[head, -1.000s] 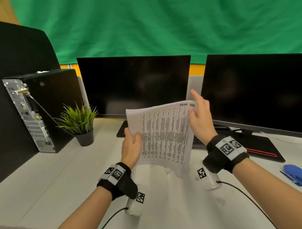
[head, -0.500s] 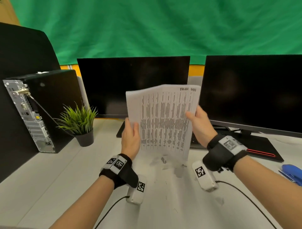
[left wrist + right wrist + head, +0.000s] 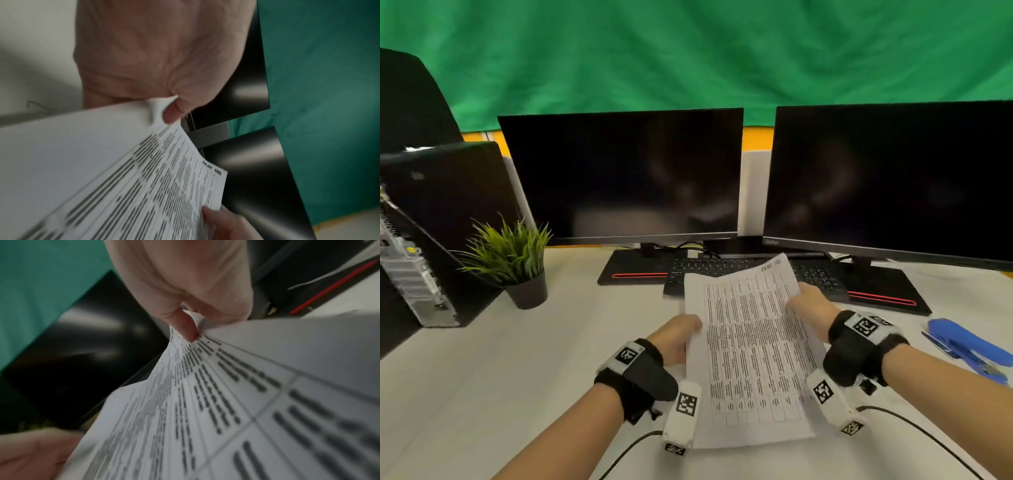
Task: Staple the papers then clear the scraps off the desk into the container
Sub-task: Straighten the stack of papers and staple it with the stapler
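I hold a stack of printed papers (image 3: pixel 750 356) low over the white desk, its table of text facing up. My left hand (image 3: pixel 681 337) pinches the left edge of the papers (image 3: pixel 127 170), thumb on top. My right hand (image 3: pixel 808 305) pinches the right edge of the papers (image 3: pixel 236 402) in the same way. A blue stapler (image 3: pixel 969 349) lies on the desk at the far right, beyond my right wrist. The papers cover the desk surface below them, and no scraps or container show.
Two dark monitors (image 3: pixel 619 174) (image 3: pixel 893 178) stand at the back with a black keyboard (image 3: pixel 722 270) under them. A potted plant (image 3: pixel 517 263) and a computer tower (image 3: pixel 424 240) stand at the left. Cables trail from both wrists toward the desk's front edge.
Both hands have brought the papers down from upright in front of the monitors to nearly flat, low over the desk. The head view has tilted down with them.
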Demonstrator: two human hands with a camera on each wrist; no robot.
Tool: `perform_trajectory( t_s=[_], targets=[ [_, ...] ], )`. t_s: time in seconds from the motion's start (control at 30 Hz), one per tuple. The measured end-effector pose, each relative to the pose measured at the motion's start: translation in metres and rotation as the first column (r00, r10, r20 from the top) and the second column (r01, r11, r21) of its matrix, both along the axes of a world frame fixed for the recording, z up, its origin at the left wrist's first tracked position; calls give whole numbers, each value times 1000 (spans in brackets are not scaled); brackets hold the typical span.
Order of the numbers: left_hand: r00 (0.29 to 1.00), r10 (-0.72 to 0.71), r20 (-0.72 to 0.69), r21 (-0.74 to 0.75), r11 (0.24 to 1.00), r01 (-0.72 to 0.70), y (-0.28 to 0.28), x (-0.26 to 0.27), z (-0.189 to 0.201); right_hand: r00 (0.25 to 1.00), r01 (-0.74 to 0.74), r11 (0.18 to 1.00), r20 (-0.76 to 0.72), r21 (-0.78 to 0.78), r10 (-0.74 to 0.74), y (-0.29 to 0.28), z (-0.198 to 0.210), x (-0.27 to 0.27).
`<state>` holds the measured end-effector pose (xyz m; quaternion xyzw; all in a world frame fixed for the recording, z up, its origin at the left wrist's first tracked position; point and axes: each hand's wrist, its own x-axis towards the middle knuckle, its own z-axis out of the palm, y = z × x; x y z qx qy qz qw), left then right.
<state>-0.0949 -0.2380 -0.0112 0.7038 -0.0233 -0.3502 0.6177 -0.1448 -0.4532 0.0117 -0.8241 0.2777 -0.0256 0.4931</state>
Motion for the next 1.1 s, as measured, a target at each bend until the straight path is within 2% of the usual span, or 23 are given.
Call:
perform_trajectory(
  t_s=[0.03,0.1,0.2,0.27,0.43,0.5,0.57,0.6,0.67,0.73,0.8,1.03,1.1],
  targets=[
    [1000,-18,-23,-19,1000,18,-3,5,-2,1000,15,1000,-28,9,-15,-4,-6,0],
    [999,47,23,28,998,-47,-14,24,-9,996,33,999,-80,16,-32,-9,-13,3],
    [961,145,236,255,945,-206,-31,47,-16,990,-15,999,-139,-42,9,-8,-18,9],
    [933,152,326,307,916,-257,-39,57,-23,991,-45,995,-133,-84,33,-7,-22,13],
    [928,152,340,339,900,-272,-54,69,-43,992,-73,975,-120,-208,49,-23,-34,1],
    [929,149,339,347,898,-271,-58,72,-44,990,-57,892,-138,-448,-6,-50,-34,-12],
    [927,154,343,336,901,-274,-61,73,-44,969,-20,718,-191,-696,-157,-85,-32,-29],
    [928,152,341,339,901,-272,-63,73,-45,939,-9,649,-230,-761,-256,-103,-30,-38],
    [929,159,334,334,902,-274,-64,73,-45,852,3,590,-307,-808,-425,-134,-28,-57],
    [931,163,327,325,906,-273,-65,76,-49,760,-1,596,-388,-803,-521,-159,-31,-73],
    [931,165,326,316,909,-272,-65,80,-54,722,2,632,-436,-775,-538,-175,-39,-83],
    [936,149,320,308,918,-251,-61,72,-47,742,-16,659,-451,-752,-496,-183,-52,-78],
    [936,158,313,270,931,-248,-60,73,-48,784,17,684,-415,-730,-462,-179,-41,-67]
  ],
)
